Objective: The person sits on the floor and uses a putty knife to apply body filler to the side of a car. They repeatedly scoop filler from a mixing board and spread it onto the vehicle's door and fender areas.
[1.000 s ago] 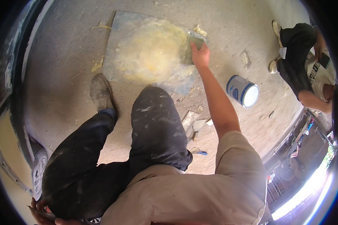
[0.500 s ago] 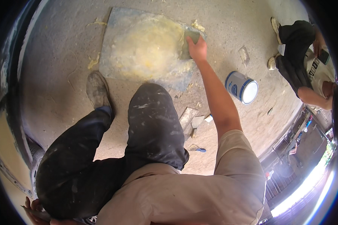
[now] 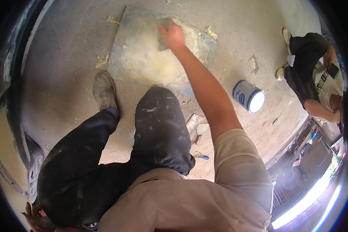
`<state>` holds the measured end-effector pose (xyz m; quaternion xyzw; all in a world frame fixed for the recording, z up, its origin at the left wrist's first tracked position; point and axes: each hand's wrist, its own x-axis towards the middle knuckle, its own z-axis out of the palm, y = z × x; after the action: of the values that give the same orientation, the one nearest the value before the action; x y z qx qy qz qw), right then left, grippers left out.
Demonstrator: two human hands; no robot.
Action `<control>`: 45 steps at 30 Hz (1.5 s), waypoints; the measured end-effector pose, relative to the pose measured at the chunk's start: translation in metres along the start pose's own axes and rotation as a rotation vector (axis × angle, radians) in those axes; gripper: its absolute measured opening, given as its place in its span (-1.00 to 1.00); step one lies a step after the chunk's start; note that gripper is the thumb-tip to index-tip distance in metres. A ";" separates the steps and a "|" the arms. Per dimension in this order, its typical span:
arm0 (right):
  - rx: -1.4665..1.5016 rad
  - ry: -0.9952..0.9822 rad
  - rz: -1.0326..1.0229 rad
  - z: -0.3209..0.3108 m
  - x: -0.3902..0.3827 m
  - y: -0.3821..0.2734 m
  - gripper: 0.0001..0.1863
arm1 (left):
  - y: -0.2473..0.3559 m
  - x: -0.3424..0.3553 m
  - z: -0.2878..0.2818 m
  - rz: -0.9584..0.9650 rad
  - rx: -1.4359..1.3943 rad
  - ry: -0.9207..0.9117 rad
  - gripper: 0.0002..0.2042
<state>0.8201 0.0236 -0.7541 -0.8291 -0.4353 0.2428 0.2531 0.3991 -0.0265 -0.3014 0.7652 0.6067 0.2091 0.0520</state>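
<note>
A flat grey panel (image 3: 139, 62) smeared with yellowish filler lies on the concrete floor in front of me. My right hand (image 3: 174, 35) reaches out over its upper middle and presses a small grey-green sanding pad (image 3: 162, 38) flat against it. My left hand (image 3: 35, 215) is at the lower left edge of the view, behind my dark, dust-marked trouser leg, fingers apart and holding nothing that I can see. I am squatting, my left shoe (image 3: 103, 89) planted beside the panel's near corner.
A blue and white tin (image 3: 249, 96) lies on its side to the right. A flat scraper (image 3: 195, 124) and a small blue-handled tool (image 3: 201, 156) lie by my right knee. Another person (image 3: 311, 75) crouches at far right. A vehicle wheel (image 3: 35, 170) is at left.
My right hand has slid the pad leftward across the panel, from its right edge to its upper middle. The view has shifted a little.
</note>
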 end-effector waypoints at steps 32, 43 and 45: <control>0.053 0.159 0.231 -0.005 -0.122 0.029 -0.51 | 0.011 -0.013 -0.009 -0.007 0.205 -0.037 -0.27; 0.105 -0.082 0.055 0.074 -0.047 -0.053 -0.58 | 0.003 -0.010 -0.009 0.027 0.143 -0.038 -0.25; 0.141 -0.087 0.063 0.090 -0.039 -0.074 -0.57 | 0.008 -0.008 -0.006 0.038 0.114 -0.043 -0.23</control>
<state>0.6997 0.0458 -0.7681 -0.8113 -0.4014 0.3163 0.2839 0.4024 -0.0372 -0.2954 0.7827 0.6015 0.1590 0.0173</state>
